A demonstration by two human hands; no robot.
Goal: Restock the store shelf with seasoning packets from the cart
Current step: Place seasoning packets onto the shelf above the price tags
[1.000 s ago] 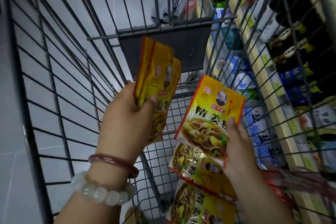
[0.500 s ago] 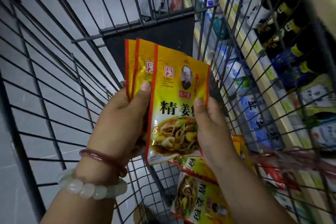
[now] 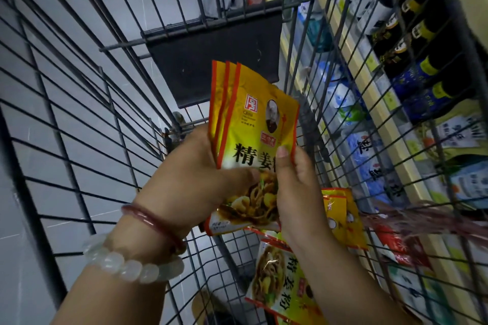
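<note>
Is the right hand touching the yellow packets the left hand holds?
Touching. The head view shows the right hand's thumb pressed on the front yellow seasoning packet, with the left hand gripping the stack.

The wire cart [image 3: 79,119] carried loose yellow seasoning packets [image 3: 282,280] on its mesh floor at the lower right, overlapping one another, with red packets [image 3: 401,248] beside them against the right wall. A dark panel [image 3: 211,60] hung on the cart's far wall. Beyond the right wall, the store shelf [image 3: 369,92] held dark bottles [image 3: 412,42] above and white-blue bags [image 3: 367,155] below.
</note>
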